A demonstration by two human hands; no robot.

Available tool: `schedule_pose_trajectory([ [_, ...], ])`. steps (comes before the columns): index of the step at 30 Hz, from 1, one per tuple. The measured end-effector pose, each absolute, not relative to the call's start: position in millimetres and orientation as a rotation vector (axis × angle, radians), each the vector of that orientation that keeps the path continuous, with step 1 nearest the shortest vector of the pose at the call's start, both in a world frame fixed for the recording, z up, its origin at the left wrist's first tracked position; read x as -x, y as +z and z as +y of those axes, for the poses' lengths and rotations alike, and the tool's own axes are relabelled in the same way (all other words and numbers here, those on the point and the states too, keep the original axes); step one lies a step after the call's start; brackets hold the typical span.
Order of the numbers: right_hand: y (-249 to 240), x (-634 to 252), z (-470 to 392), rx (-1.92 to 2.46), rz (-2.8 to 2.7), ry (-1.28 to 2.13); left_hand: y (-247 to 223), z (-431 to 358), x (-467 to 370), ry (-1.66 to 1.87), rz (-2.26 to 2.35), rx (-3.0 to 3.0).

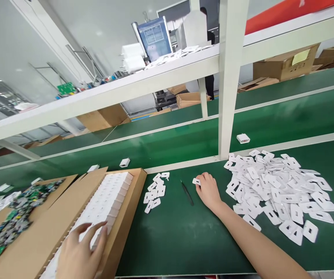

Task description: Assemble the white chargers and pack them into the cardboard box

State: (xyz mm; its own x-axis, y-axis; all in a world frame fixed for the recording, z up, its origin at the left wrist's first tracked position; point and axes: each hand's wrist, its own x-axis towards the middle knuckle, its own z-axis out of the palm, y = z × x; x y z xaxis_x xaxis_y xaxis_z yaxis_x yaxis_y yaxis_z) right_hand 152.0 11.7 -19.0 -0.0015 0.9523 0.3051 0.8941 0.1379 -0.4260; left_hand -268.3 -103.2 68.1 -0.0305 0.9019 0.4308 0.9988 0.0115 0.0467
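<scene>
My left hand is over the rows of white plastic housings in a cardboard box. Its fingers are bent but apart; whether the tips touch the housings I cannot tell. Between the thumb and fingers of my right hand is a small white plastic plate with a rectangular slot. Black tweezers lie on the green table left of that hand. Farther left lies a small group of similar white plates. A large heap of the same plates spreads to the right of my right hand.
Green circuit boards are piled on cardboard at the left. A white upright post carries a shelf over the table's back. Small white housings sit along the back ledge. A person is partly visible behind the shelf.
</scene>
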Motion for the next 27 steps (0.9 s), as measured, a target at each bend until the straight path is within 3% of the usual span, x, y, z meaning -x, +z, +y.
schedule_pose_trajectory([
  [6,-21.9,-148.6,12.6,1.748,-1.903,0.123,90.3,18.8,226.3,-0.576,-1.999,2.086],
  [15,-21.9,-146.4,15.5,1.757,-1.895,0.045,68.7,211.9,208.2,-0.147,-2.657,1.779],
  [22,-23.1,-143.3,15.5,1.769,-1.872,-0.004,45.4,262.8,184.6,-0.144,-2.992,1.473],
  [27,-26.4,-142.9,16.9,1.768,-1.864,-0.011,44.6,260.3,164.3,-0.357,-3.034,1.436],
])
